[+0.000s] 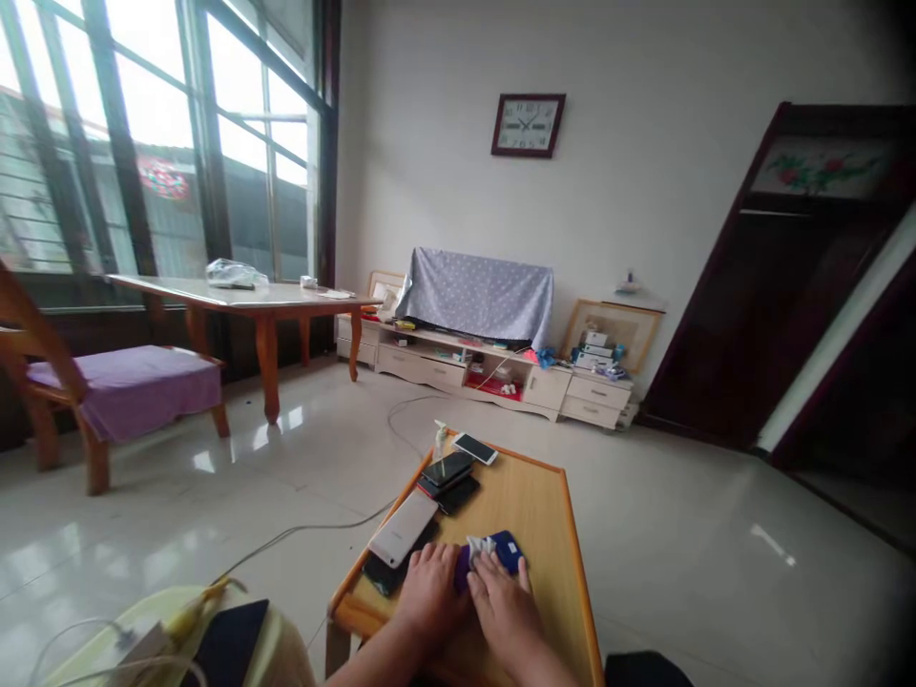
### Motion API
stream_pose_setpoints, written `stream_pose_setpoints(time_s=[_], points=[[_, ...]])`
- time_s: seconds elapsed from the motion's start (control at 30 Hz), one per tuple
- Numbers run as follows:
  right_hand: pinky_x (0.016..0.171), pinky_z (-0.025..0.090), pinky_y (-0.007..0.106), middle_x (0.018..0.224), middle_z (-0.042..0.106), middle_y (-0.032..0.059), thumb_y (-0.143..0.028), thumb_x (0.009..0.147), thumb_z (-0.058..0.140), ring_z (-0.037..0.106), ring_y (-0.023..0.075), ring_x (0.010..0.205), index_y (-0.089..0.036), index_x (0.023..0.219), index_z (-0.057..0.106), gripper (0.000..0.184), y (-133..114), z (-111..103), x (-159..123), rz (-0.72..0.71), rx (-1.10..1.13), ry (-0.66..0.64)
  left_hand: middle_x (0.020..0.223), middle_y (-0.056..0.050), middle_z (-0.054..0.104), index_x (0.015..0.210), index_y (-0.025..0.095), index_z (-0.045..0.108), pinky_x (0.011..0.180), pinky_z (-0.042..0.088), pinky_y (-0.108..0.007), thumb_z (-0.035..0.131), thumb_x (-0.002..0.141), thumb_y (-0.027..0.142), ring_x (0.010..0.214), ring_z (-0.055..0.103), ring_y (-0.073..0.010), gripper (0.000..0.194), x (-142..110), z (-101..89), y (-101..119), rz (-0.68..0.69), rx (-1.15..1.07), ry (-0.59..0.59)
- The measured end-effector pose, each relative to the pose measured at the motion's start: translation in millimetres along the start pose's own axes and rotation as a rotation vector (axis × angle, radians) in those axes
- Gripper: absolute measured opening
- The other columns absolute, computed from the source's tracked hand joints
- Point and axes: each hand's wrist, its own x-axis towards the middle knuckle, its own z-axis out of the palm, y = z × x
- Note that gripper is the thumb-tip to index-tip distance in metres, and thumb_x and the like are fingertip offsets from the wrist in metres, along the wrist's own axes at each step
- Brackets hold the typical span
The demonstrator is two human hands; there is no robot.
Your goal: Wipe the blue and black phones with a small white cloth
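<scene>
Blue and glossy, a phone-like object (510,551) lies on the wooden desk (540,501), partly hidden by a grey-white cloth (478,546) and the person's hands. The right hand (501,606) lies spread over the cloth, fingers extended. The left hand (431,587) bends its fingers over the object's near, purplish end; whether it grips cannot be told. Just left of that hand, a pale pink phone (405,528) overlaps a black one (383,577). Farther along are stacked dark phones (448,468), a white-framed phone (476,448) and a pump bottle (440,444). Beyond the desk, across the tiled floor (329,448), stands a low cabinet (422,367), beneath a wall clock (528,125).
</scene>
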Motion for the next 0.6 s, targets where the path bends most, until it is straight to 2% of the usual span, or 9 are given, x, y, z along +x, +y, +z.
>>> stream_pose_setpoints(time_s=[0.1,0.17,0.27,0.4,0.5,0.6], points=[[0.121,0.013,0.064,0.151,0.050,0.0081,-0.051,0.105,0.024,0.040,0.0301,0.145,-0.027,0.144,0.055,0.056,12.8,-2.4,9.2,0.099,-0.055,0.041,0.117,-0.008,0.066,0.120,0.025,0.061,0.100,0.038,-0.039,0.055,0.079,0.042,0.113,0.054,-0.0281,0.044,-0.5,-1.7,2.7,0.006,-0.012,0.024],[0.121,0.016,0.063,0.150,0.051,0.0100,-0.051,0.104,0.026,0.040,0.0312,0.144,-0.026,0.144,0.056,0.056,11.9,1.2,10.5,0.118,-0.072,0.058,0.116,-0.007,0.067,0.119,0.026,0.062,0.099,0.037,-0.038,0.056,0.079,0.042,0.113,0.055,-0.0279,0.044,-0.5,-2.0,3.1,-0.001,-0.020,0.035],[0.121,0.020,0.062,0.149,0.051,0.0114,-0.047,0.103,0.031,0.042,0.0322,0.143,-0.026,0.144,0.056,0.053,0.4,11.1,5.8,0.058,-0.059,0.047,0.118,-0.006,0.067,0.120,0.026,0.062,0.100,0.037,-0.037,0.056,0.080,0.043,0.113,0.055,-0.0268,0.044,-0.4,-2.1,2.8,-0.013,-0.033,0.035],[0.120,0.021,0.065,0.147,0.054,0.0057,-0.038,0.102,0.033,0.045,0.0328,0.140,-0.034,0.143,0.057,0.047,-1.8,14.3,2.8,-0.033,0.000,0.031,0.119,-0.004,0.068,0.119,0.029,0.063,0.100,0.037,-0.037,0.050,0.084,0.042,0.113,0.056,-0.0254,0.040,2.2,-2.9,3.6,-0.031,-0.002,0.012],[0.118,0.022,0.069,0.143,0.058,0.0027,-0.035,0.098,0.041,0.051,0.0342,0.136,-0.041,0.136,0.061,0.044,14.7,9.1,9.8,-0.036,0.017,0.027,0.125,-0.005,0.067,0.124,0.029,0.061,0.100,0.038,-0.038,0.054,0.081,0.046,0.118,0.055,-0.0275,0.047,7.9,-2.3,3.8,-0.054,0.060,-0.084],[0.116,0.027,0.069,0.139,0.060,0.0028,-0.030,0.093,0.048,0.054,0.0352,0.132,-0.043,0.130,0.066,0.043,27.5,12.3,20.0,0.020,0.032,0.081,0.132,-0.005,0.064,0.131,0.028,0.058,0.102,0.038,-0.039,0.055,0.078,0.040,0.124,0.053,-0.0287,0.055,15.4,0.8,2.4,-0.087,0.112,-0.170]])
